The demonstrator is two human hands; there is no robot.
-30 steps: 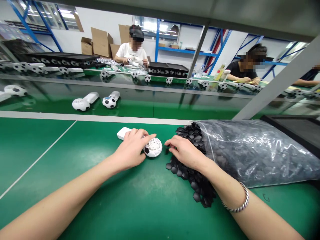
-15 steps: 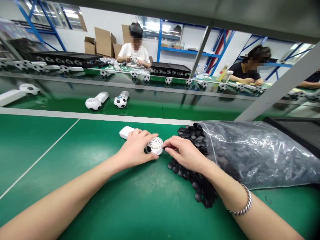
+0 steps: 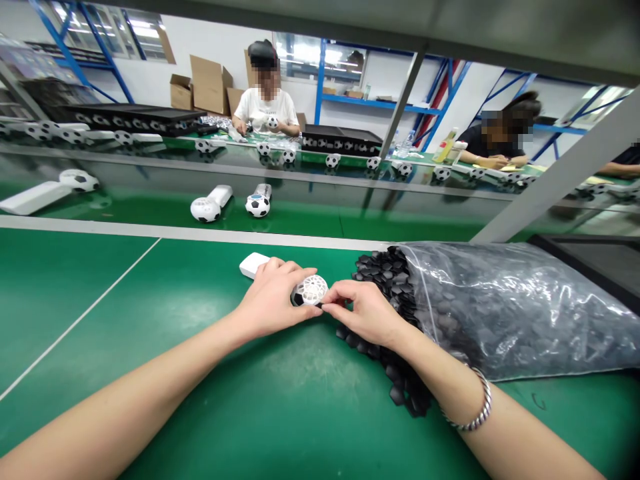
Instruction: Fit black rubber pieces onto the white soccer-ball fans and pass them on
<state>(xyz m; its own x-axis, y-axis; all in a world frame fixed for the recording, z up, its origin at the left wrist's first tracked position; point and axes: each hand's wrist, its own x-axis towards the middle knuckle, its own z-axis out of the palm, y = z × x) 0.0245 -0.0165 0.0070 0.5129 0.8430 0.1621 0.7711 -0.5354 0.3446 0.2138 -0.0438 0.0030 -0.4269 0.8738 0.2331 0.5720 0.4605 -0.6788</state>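
Note:
My left hand is wrapped round a white handheld device whose round head is patterned like a football. Its white handle sticks out past my knuckles, and the top of the head is an open white lattice. At the head's lower right edge, the thumb and forefinger of my right hand pinch a small black piece, mostly hidden by the fingertips. Just beyond that hand, loose black pentagon pieces spill from a clear plastic bag.
Past the pale table edge, a green conveyor carries football-headed devices. More of them line the far ledge. Co-workers sit opposite. A slanted metal post and a black tray stand at the right.
My right fingertips have moved slightly down and left along the head's edge. Devices on the conveyor have shifted right, those on the far ledge slightly left. The co-worker opposite has lowered one hand.

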